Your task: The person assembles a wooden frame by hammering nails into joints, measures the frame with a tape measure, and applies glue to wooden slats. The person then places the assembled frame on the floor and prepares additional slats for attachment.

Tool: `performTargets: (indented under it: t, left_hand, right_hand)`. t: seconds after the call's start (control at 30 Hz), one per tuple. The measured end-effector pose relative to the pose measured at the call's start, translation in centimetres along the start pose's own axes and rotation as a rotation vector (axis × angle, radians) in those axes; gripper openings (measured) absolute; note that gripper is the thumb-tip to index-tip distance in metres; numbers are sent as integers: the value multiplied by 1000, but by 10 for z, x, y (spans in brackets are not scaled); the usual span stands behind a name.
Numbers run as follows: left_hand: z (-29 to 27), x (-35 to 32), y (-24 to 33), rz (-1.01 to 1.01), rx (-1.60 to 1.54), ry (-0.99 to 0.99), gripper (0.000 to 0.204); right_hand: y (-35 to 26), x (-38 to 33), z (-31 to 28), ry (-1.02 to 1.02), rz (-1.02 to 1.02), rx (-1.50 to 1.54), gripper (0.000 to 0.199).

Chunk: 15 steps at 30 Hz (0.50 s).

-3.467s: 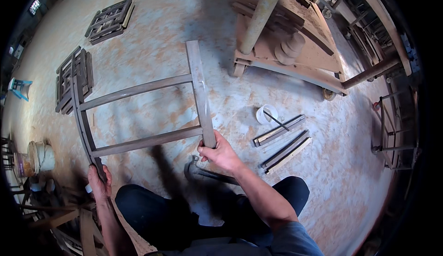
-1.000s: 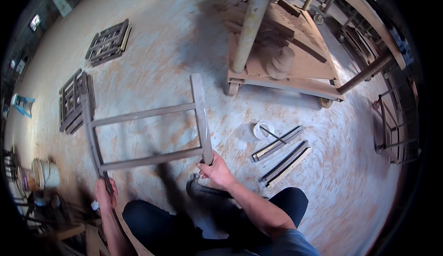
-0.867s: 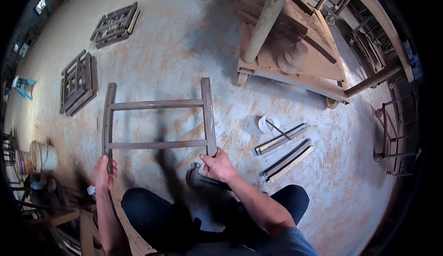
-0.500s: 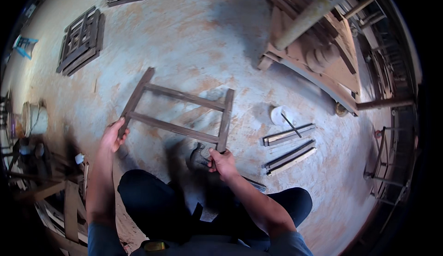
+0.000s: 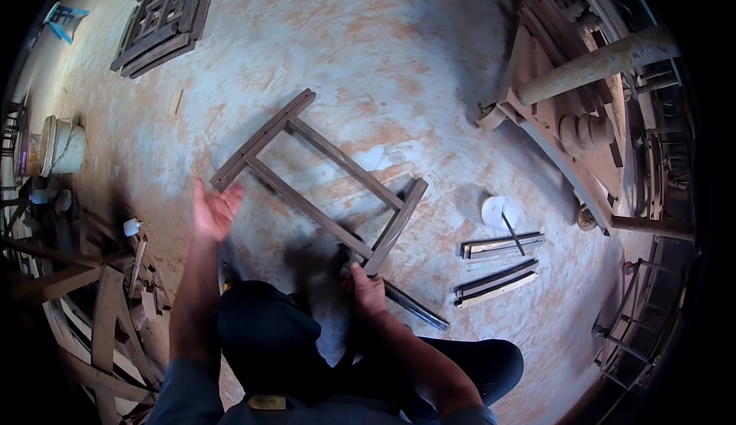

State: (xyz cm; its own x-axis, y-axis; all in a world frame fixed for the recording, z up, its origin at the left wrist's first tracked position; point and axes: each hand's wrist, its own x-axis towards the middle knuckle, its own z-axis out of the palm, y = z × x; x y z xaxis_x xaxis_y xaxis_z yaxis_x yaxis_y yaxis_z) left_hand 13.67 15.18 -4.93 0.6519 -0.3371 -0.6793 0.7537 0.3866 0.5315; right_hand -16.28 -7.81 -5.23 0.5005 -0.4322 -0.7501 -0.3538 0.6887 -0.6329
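Observation:
A dark wooden frame (image 5: 336, 232), two longer side pieces joined by two crossbars, is held tilted over the floor in front of me. My right hand (image 5: 369, 291) grips the near end of its right side piece. Just below the near end of the left side piece, my left hand (image 5: 215, 209) is spread with the palm up, apart from the wood. A dark strip (image 5: 416, 307) lies on the floor beside my right hand. Whatever lies in the shadow under the frame's near corner is hard to make out.
Right of the frame are a white tub (image 5: 499, 212) with a stick across it and several wood strips (image 5: 497, 287). A stack of similar frames (image 5: 165, 22) lies far left. A wooden bench (image 5: 548, 137) stands at the right, buckets (image 5: 63, 146) and scrap timber (image 5: 111, 333) at the left.
My left hand has let go of the frame and opened. The frame has turned clockwise, its right side swinging nearer to me, while my right hand keeps hold. My view has shifted too.

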Motion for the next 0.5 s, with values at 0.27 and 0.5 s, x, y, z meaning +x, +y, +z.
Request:
performTargets:
  t: [0.27, 0.5]
  left_hand:
    - [46, -40, -131, -239, 432, -142, 43]
    - [60, -5, -133, -209, 462, 243, 20]
  right_hand:
    - [22, -14, 36, -168, 319, 75, 29]
    - [12, -1, -3, -383, -142, -1324, 49]
